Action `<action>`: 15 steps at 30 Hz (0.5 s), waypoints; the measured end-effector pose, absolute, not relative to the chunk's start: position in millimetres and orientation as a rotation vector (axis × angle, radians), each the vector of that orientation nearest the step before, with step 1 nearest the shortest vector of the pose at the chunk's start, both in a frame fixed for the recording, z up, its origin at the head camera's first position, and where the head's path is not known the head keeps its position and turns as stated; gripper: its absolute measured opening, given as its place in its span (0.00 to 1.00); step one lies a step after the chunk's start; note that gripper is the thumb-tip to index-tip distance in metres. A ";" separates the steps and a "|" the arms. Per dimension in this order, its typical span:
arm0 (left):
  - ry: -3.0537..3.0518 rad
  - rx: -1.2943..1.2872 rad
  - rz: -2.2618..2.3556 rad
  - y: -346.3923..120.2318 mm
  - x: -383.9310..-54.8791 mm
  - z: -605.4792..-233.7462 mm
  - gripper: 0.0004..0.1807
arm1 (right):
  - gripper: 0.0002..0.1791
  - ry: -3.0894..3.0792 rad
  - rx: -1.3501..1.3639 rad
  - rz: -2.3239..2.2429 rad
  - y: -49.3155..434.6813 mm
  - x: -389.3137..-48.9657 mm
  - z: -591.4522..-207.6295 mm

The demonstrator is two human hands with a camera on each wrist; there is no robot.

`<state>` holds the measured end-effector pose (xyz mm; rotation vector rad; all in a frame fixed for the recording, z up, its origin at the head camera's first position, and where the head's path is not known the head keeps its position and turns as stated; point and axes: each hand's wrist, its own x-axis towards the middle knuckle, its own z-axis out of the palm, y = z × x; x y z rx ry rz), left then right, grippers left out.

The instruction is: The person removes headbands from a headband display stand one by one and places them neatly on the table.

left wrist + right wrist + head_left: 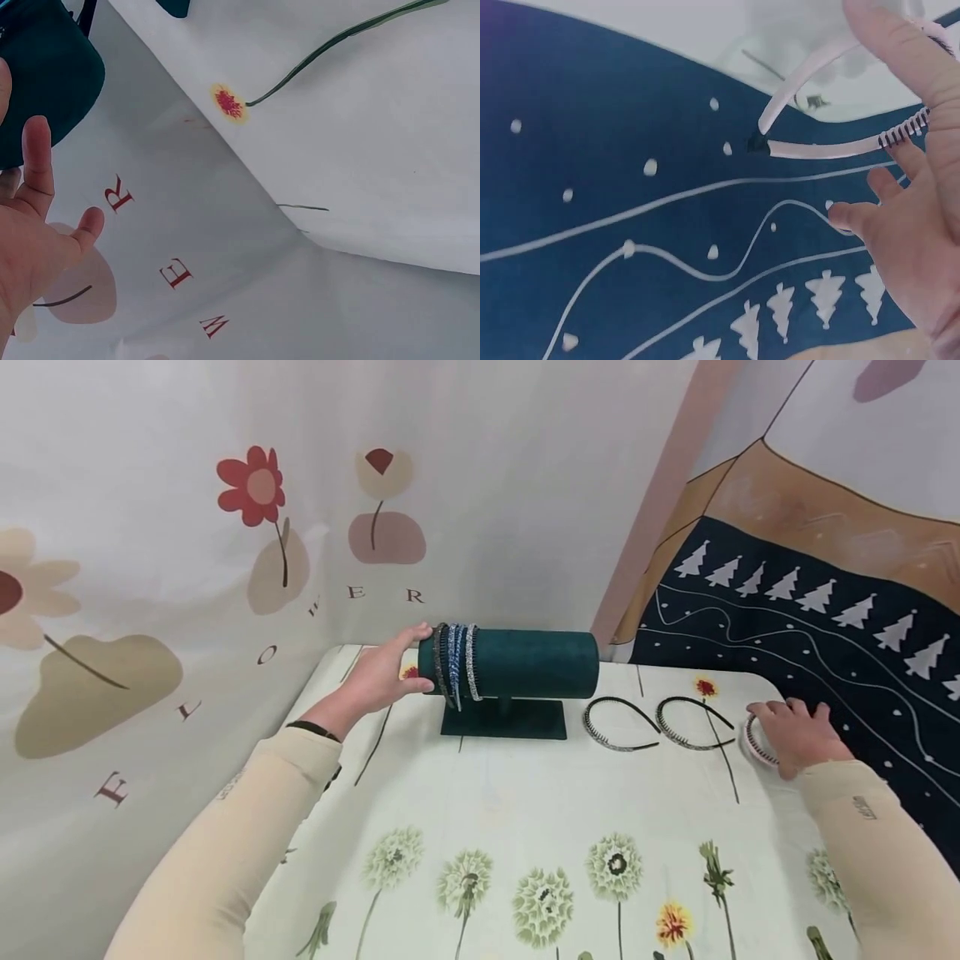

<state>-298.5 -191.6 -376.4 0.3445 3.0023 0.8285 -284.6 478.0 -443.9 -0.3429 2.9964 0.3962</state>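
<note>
A dark green roll-shaped display stand (pixel 536 664) carries several beaded headbands (pixel 454 664), brown, blue and silver, near its left end. My left hand (pixel 378 675) grips that left end, thumb low in front and fingers toward the top. In the left wrist view its fingers (pixel 37 161) lie beside the green roll (pixel 56 82). At the table's right edge my right hand (pixel 801 732) holds a pale pink headband (pixel 759 743) with dark teeth. The right wrist view shows the headband's two pale ends (pixel 810 150) between thumb and fingers; part of its band is hidden.
Two dark toothed headbands (pixel 618 724), (pixel 693 724) lie side by side right of the stand. The white flowered cloth (pixel 495 802) covers the table. A printed curtain (pixel 510 485) hangs behind, and a navy tree-patterned fabric (pixel 750 635) lies beyond the right edge.
</note>
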 end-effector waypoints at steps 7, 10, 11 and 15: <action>3.019 0.367 0.806 -190.5 -297.0 -374.9 0.53 | 0.53 2.989 -0.284 0.461 455.5 -278.2 -440.0; 3.011 0.359 0.817 -189.9 -295.9 -373.9 0.53 | 0.42 2.988 -0.237 0.481 442.5 -271.9 -430.3; 3.008 0.355 0.820 -189.8 -295.4 -373.8 0.53 | 0.38 2.987 -0.226 0.485 439.6 -271.2 -428.2; 3.006 0.339 0.824 -190.4 -293.6 -374.5 0.53 | 0.38 2.988 -0.210 0.481 441.4 -275.8 -431.5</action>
